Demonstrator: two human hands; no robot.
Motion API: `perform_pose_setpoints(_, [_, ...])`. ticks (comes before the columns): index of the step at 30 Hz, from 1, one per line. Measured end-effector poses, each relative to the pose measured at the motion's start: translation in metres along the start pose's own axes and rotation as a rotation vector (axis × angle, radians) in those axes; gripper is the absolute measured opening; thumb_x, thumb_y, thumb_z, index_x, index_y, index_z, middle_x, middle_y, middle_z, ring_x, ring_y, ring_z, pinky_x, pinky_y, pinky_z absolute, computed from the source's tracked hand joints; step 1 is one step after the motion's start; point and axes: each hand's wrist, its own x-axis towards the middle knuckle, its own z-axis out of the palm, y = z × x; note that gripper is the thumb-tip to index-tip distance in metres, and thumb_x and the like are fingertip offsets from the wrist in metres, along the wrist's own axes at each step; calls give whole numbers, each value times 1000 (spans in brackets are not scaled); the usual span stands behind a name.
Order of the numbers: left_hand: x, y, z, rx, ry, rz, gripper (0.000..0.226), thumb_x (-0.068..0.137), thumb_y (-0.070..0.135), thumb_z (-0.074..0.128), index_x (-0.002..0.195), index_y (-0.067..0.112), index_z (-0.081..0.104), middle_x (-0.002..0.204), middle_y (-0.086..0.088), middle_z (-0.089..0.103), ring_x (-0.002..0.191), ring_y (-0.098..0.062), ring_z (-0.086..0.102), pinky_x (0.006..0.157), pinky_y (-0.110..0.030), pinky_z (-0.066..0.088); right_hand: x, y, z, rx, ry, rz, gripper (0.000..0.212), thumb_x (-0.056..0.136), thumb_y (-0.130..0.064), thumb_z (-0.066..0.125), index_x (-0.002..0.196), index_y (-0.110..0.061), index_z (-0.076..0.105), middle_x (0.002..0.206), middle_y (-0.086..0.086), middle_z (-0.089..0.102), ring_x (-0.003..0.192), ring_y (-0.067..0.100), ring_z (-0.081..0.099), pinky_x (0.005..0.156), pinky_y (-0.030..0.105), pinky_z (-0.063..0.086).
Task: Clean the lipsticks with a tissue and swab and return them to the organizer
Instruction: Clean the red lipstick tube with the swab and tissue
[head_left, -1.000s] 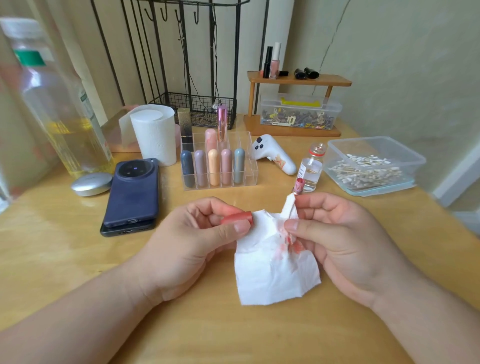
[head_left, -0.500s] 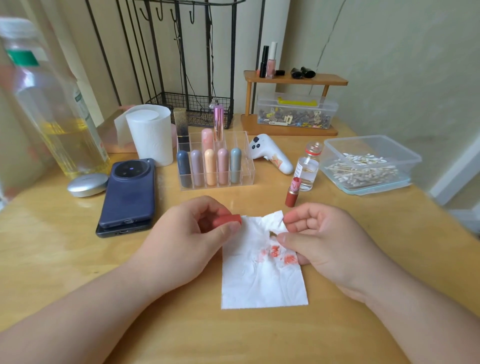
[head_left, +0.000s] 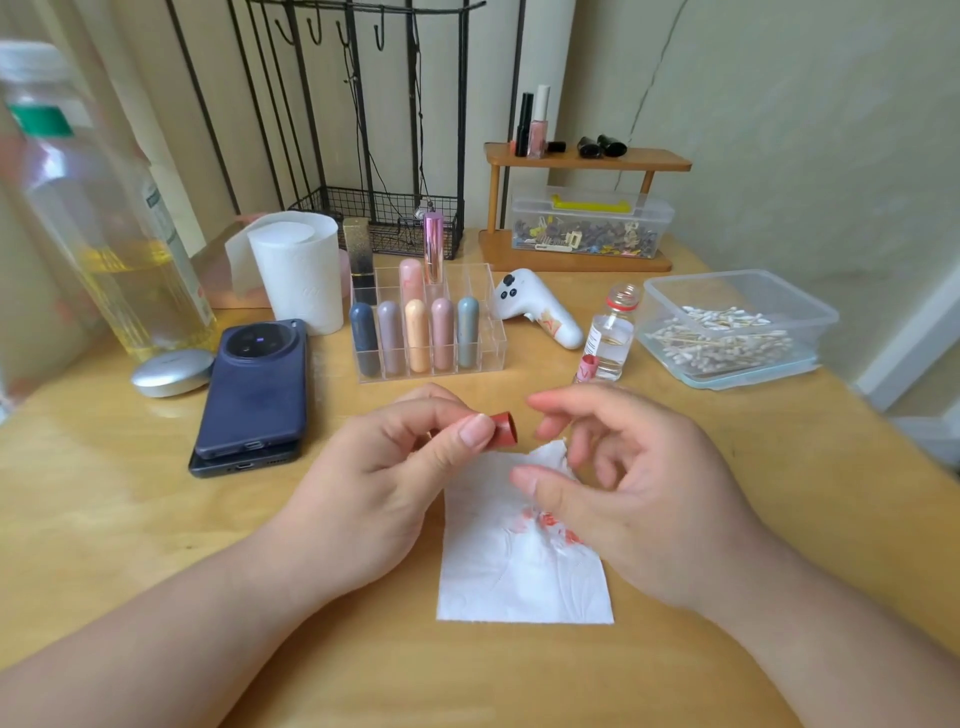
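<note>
Head view: left grip (head_left: 384, 483) pinches a red lipstick cap (head_left: 504, 428), its open end toward the right grip (head_left: 639, 499), which is loosely spread and empty above the stained tissue (head_left: 519, 582). The cap should be held steady; the lipstick (head_left: 586, 368) stands just beyond the right grip.

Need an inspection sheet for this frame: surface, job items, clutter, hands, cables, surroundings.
Surface: wooden table; tissue with red smears lies flat on it.
Job's things: red cap; lipstick standing by vial; organizer holding capsule lipsticks; swab box at right.
Clutter: stacked phones, tissue roll, oil bottle, compact, controller.
Hands: left hand pinches red cap; right hand above tissue, fingers relaxed, holding nothing.
Cables: thin cords hang on wire rack.
Surroundings: shelf with bottles; wall behind.
</note>
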Motion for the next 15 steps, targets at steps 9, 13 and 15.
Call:
perform_pose_setpoints(9, [-1, -2, 2, -210, -56, -87, 20, 86, 16, 69, 102, 3, 72, 99, -18, 75, 98, -34, 69, 91, -36, 56, 1, 5, 8, 305, -117, 56, 22, 79, -8, 78, 93, -22, 71, 75, 3, 67, 66, 25, 58, 62, 36, 56])
perform_pose_setpoints(13, [1, -4, 0, -146, 9, -92, 14, 87, 23, 76, 94, 12, 74, 96, -19, 74, 97, -44, 65, 94, -50, 52, 3, 7, 12, 252, -126, 129, 25, 80, -2, 79, 94, -20, 68, 77, 1, 68, 64, 16, 57, 64, 35, 59])
perform_pose_setpoints(15, [6, -7, -3, 80, 137, -76, 12, 86, 36, 78, 89, 25, 74, 93, -3, 76, 89, -27, 69, 87, -41, 56, 6, 9, 13, 144, -77, 148, 26, 78, -12, 83, 94, -25, 68, 79, 1, 68, 57, 13, 56, 59, 35, 59])
